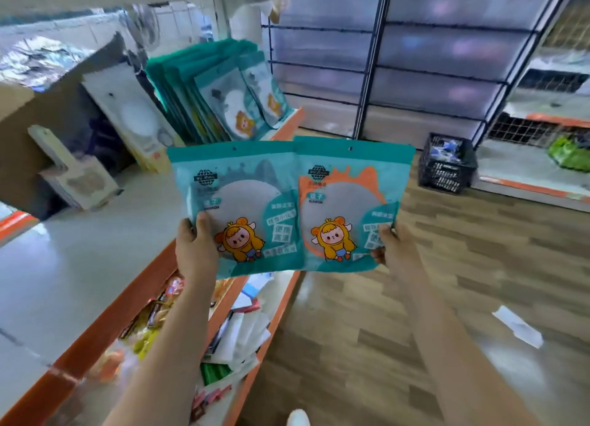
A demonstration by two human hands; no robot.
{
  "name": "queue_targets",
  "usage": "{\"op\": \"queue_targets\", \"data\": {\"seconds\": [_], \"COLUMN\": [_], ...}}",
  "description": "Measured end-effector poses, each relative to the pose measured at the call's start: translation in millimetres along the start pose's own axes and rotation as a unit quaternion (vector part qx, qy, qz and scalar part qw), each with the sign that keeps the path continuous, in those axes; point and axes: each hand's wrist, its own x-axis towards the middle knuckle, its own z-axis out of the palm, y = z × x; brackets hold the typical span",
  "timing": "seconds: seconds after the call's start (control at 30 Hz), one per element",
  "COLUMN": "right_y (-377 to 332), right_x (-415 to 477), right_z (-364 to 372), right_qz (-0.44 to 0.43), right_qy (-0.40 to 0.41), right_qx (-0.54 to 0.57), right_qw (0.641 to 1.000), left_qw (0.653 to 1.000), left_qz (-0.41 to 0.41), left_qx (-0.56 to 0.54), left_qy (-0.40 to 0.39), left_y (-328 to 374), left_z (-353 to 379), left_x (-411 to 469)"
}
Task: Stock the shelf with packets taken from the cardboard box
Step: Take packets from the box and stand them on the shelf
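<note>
While left grip (194,250) pinches grey-splash teal packet (242,186), right grip (391,245) pinches orange-splash packet (348,196).

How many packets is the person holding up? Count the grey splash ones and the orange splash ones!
Grey splash packet: 1, in the left hand
Orange splash packet: 1, in the right hand
Total: 2

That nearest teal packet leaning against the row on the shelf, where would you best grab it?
Probably by its top edge, coming from above. The nearest packet leans back on the row behind it, so its top stands free, while its bottom rests on the shelf. A pinch, thumb on the face and fingers behind, should lift it.
</note>
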Motion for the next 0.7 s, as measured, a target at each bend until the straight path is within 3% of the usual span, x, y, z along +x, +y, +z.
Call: {"op": "queue_targets", "data": {"seconds": [0.37,0.7], "right_y": [-16.5,-39.3], "right_x": [133.0,281.3], "right_z": [-6.2,1.2], "right_qz": [0.009,0.002], "right_qy": [0.039,-0.046], "right_qx": [0.042,0.034], "right_qw": [0.998,0.998], "left_qw": [1.000,0.996], "left_qz": [0.007,-0.014], "left_qx": [0.019,0.022], "left_qy": [-0.018,0.089], "left_y": [27.8,41.8], "left_z": [124.1,221.2], "left_x": [63.7,104.9]}}
